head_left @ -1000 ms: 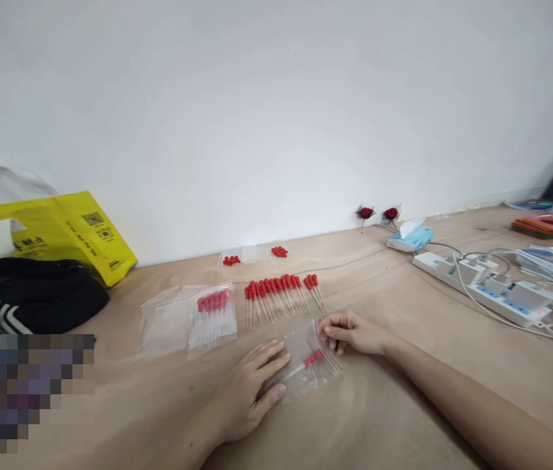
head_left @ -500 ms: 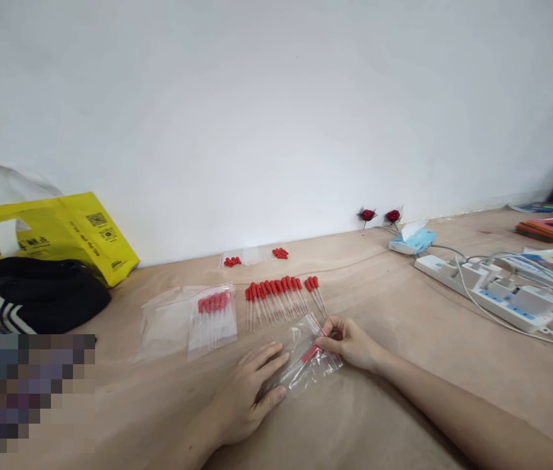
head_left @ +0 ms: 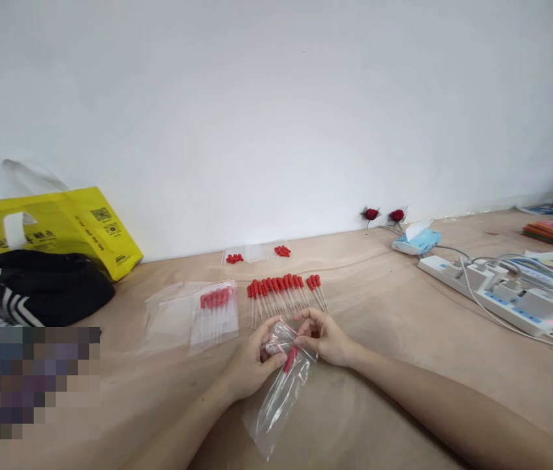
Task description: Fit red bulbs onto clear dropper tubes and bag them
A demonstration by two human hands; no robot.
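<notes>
Between my hands is a clear zip bag [head_left: 276, 408] with red-capped droppers [head_left: 290, 359] inside, its lower end slanting toward me. My left hand [head_left: 254, 362] pinches the upper left edge of the bag, and my right hand [head_left: 325, 339] is closed on its upper right edge. Just beyond them lies a row of several red-bulbed droppers [head_left: 276, 294], with a small separate group [head_left: 317, 290] at its right end. To the left rests a filled clear bag [head_left: 215, 316] of red-topped droppers, overlapping flat clear bags [head_left: 166, 320].
Near the wall lie small bags of red bulbs [head_left: 234, 258]. A yellow bag [head_left: 110, 228] and black bag [head_left: 61, 287] sit left. At right are a tissue pack [head_left: 417, 240], a power strip [head_left: 491, 297] with cables, and two red flowers [head_left: 396, 215].
My left hand has lifted from beside the bag and now grips its upper edge. The bag has turned more upright, and my right hand has shifted slightly left.
</notes>
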